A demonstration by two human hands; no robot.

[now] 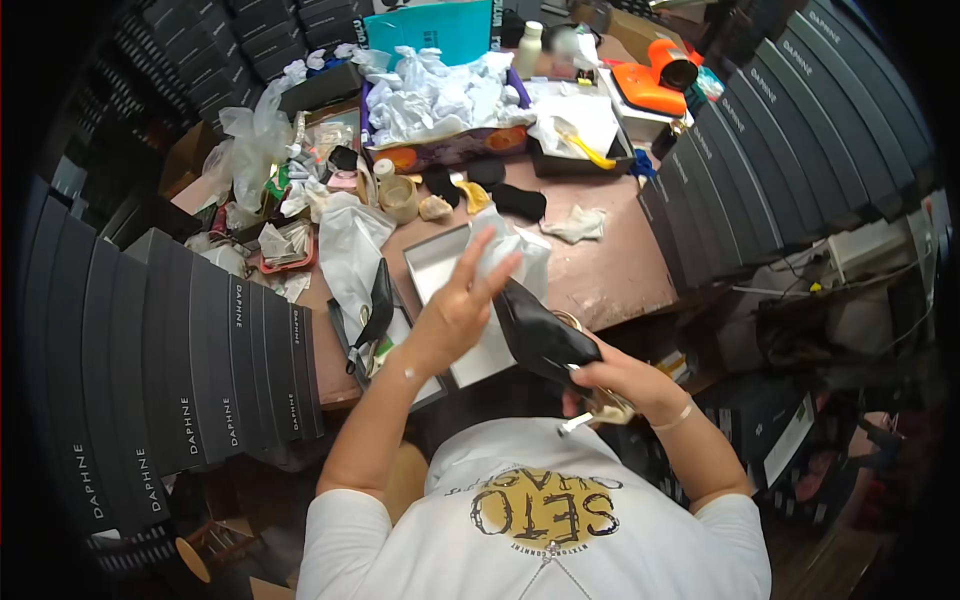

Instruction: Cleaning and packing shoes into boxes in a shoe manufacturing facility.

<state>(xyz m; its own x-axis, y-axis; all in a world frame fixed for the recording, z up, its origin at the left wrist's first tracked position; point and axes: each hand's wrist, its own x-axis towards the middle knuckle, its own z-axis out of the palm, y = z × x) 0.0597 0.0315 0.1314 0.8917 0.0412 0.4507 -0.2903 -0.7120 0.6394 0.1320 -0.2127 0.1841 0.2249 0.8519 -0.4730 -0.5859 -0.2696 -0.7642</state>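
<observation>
A black pointed shoe [543, 335] with gold-coloured straps is gripped by its heel end in my right hand [640, 385], over the table's front edge. Its toe points up and left, toward my left hand [458, 308]. That hand is raised with two fingers stretched apart, and it holds nothing that I can see. Crumpled whitish wrapping [522, 257] shows just behind those fingers. Under my hands lies an open box part with a white inside [432, 262]. To the left of my left hand, a second black shoe [377, 312] rests on white wrapping in a shoebox.
Dark shoeboxes stand stacked at the left [170, 350] and right [780, 150]. Farther back are a box of crumpled white paper [440, 95], a jar [398, 198], a black tray [585, 165] with a yellow-handled brush, and an orange device [655, 85]. A white cloth [575, 224] lies on the table.
</observation>
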